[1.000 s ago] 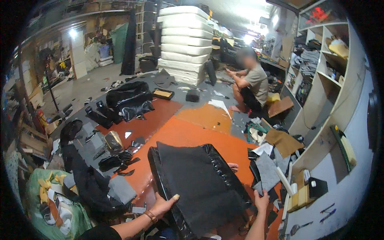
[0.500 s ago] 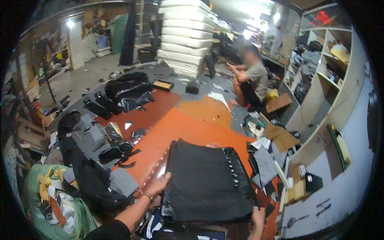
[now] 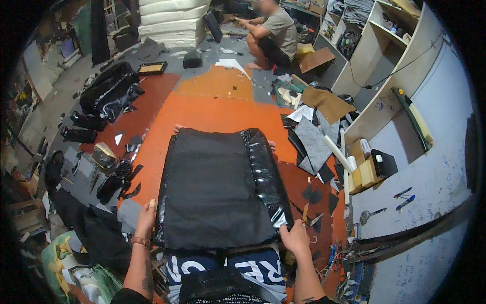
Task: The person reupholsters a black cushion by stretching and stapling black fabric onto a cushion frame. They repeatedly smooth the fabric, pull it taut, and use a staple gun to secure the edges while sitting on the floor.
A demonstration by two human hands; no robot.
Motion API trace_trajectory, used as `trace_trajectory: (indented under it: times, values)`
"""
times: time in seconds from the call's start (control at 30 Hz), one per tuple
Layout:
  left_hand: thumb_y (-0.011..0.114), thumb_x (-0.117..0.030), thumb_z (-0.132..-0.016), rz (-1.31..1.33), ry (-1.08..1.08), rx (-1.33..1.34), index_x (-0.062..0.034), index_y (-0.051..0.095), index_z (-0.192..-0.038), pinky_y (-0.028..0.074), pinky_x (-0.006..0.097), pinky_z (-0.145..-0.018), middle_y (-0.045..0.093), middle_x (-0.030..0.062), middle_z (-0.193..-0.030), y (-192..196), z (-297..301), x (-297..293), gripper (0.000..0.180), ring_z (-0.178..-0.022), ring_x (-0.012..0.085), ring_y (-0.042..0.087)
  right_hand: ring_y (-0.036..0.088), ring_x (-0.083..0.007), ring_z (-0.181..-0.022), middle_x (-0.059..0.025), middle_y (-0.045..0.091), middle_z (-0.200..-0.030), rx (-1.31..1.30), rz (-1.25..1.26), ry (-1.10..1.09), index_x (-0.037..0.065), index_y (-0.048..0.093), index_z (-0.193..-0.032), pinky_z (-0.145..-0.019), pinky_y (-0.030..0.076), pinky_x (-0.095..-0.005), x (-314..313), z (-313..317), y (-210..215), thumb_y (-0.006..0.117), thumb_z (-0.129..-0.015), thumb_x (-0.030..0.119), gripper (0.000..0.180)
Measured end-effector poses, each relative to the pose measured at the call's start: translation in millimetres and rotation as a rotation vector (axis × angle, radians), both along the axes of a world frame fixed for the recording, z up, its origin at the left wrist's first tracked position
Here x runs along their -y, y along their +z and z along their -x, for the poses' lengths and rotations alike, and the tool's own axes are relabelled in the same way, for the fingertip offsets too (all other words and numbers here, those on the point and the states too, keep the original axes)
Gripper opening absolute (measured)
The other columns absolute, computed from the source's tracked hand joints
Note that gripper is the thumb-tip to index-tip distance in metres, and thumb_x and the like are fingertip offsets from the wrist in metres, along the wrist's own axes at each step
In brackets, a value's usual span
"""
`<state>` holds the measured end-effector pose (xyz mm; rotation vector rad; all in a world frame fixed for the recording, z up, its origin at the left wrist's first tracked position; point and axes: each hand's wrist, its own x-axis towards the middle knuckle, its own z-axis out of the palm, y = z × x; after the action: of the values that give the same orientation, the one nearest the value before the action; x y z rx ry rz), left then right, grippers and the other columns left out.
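Note:
A black cushion (image 3: 207, 187), with a dull cloth middle and shiny vinyl sides, lies across my lap. My left hand (image 3: 146, 215) grips its left edge, low down, the thumb along the side. At the near right corner, my right hand (image 3: 293, 236) holds the shiny edge between thumb and fingers. The fingers under the cushion are partly hidden on both sides. Toes (image 3: 177, 129) show past its far edge. Just beyond my right hand, scissors (image 3: 316, 220) lie on the dark red mat.
An orange mat (image 3: 212, 111) spreads ahead. Dark scraps and black padded pieces (image 3: 109, 91) lie left. Another person (image 3: 277, 33) squats at the back, near stacked white foam (image 3: 172, 23). Shelves (image 3: 385, 45) and a white board with pens (image 3: 405, 202) stand right.
The view has tipped down and turned right. The cushion now lies squarer in front of me. Both hands keep to its near sides, and the right hand shows more fully.

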<state>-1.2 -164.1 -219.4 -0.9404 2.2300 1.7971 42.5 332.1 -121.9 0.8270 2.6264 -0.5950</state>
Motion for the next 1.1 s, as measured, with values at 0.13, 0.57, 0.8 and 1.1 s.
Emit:
trace_trajectory:
  times: [0.13,0.57,0.8,1.1]
  values:
    - [0.069,-0.039,-0.105,0.328,-0.086,-0.007,0.0019,0.071,-0.086,0.044,0.037,-0.053,0.063,0.0045,-0.066,36,-19,-16,0.046,-0.057,0.0141,0.058,0.061,-0.0416,-0.122,-0.0231,0.07,-0.129,-0.556,-0.12,0.236,0.002,0.066,-0.133,-0.104,0.047,-0.0539,18,-7,9,0.075,-0.093,0.049,0.062]
    - [0.093,-0.045,-0.081,0.456,-0.338,0.125,0.0023,0.077,-0.071,0.054,0.041,-0.061,0.07,0.0144,-0.062,86,-64,-52,0.051,-0.057,0.0234,0.068,0.061,-0.0374,-0.113,-0.0192,0.074,-0.108,-0.221,-0.119,0.418,0.002,0.08,-0.089,-0.096,0.043,-0.0541,45,8,6,0.072,-0.097,0.042,0.041]
    - [0.095,-0.042,-0.08,0.37,-0.396,0.14,0.0017,0.077,-0.07,0.052,0.039,-0.059,0.068,0.0125,-0.059,86,-64,-42,0.049,-0.053,0.0212,0.064,0.062,-0.0403,-0.115,-0.0172,0.075,-0.106,-0.179,-0.231,0.453,0.003,0.08,-0.088,-0.099,0.045,-0.0535,38,7,9,0.075,-0.095,0.041,0.039]
    - [0.088,-0.027,-0.084,1.014,-0.696,-0.46,-0.013,0.06,-0.149,0.043,0.061,-0.113,0.054,0.0171,-0.157,105,-71,-60,0.072,-0.144,0.0417,0.051,0.039,-0.0426,-0.151,-0.0053,0.046,-0.167,-0.343,-0.072,0.883,0.024,0.066,-0.146,-0.12,0.037,-0.0581,23,21,20,0.082,-0.089,0.018,0.06]
